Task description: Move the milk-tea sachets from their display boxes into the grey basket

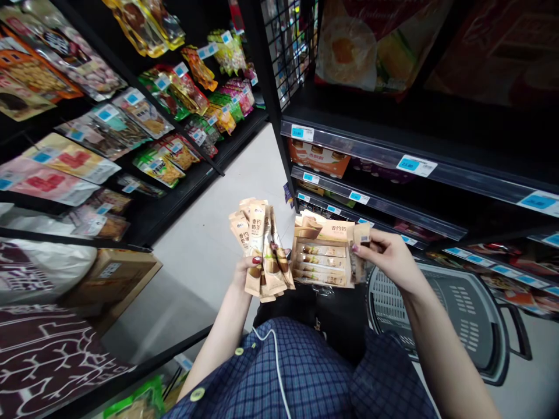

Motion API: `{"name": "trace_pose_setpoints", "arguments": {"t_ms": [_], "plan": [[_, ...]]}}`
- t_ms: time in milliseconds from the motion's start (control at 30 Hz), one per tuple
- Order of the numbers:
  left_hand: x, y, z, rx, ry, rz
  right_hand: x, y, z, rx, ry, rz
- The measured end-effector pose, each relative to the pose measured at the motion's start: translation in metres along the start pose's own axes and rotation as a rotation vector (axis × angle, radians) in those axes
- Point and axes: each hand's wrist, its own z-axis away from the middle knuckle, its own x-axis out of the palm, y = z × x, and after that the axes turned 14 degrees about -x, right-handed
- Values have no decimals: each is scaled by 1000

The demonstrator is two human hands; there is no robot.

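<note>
Centre: the left hand (250, 266), closed round fanned beige sachets (271, 256), presumably to keep them together; right of them, the right hand (388, 256) pinches the open carton (324, 256), apparently by its end flap, steadying it.

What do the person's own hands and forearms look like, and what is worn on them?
The left hand and right hand are bare, without gloves, with reddish polish on the visible thumbnails. No sleeves cover the forearms, and no watch or bracelet shows.

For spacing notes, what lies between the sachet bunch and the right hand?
The open box lies between the bunch and the right hand in the head view.
</note>
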Motion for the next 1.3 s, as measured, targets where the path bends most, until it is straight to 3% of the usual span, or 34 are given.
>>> {"name": "trace_pose_setpoints", "arguments": {"t_ms": [400, 467, 600, 733, 900, 1100, 1300], "plan": [[22, -10, -6, -16, -34, 12, 21, 10, -2, 118, 277, -409], [26, -12, -7, -29, -51, 14, 22, 11, -1, 166, 250, -387], [29, -17, -9, -10, -97, 15, 21, 16, -1, 343, 55, -456], [28, -23, -10, -11, -115, 15, 29, 18, 1, 304, 62, -520], [31, -30, -12, -71, -125, 2, 43, 10, 4, 132, 183, -178], [49, -35, -12, -59, -135, 17, 66, -7, 7, -22, 141, 433], [51, -39, -12, -89, -110, 19, 85, 1, 5, 29, 25, 401]]}}
